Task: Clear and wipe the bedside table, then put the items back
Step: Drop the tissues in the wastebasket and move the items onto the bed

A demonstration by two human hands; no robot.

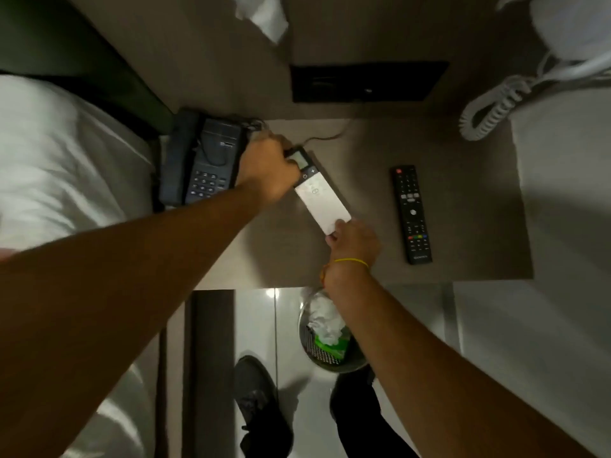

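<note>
A white air-conditioner remote (322,201) with a small screen lies slanted on the grey-brown bedside table (463,200). My left hand (267,166) grips its far, screen end. My right hand (355,241), with a yellow thread on the wrist, pinches its near end. A dark desk phone (205,163) sits at the table's left edge, just left of my left hand. A black TV remote (411,213) lies lengthwise to the right, apart from both hands.
A bed with white linen (66,166) lies on the left. A white coiled cord (489,110) hangs at the back right. A black wall panel (367,82) sits behind the table. Below the front edge stands a mesh waste bin (327,342) with crumpled tissue, beside my shoes.
</note>
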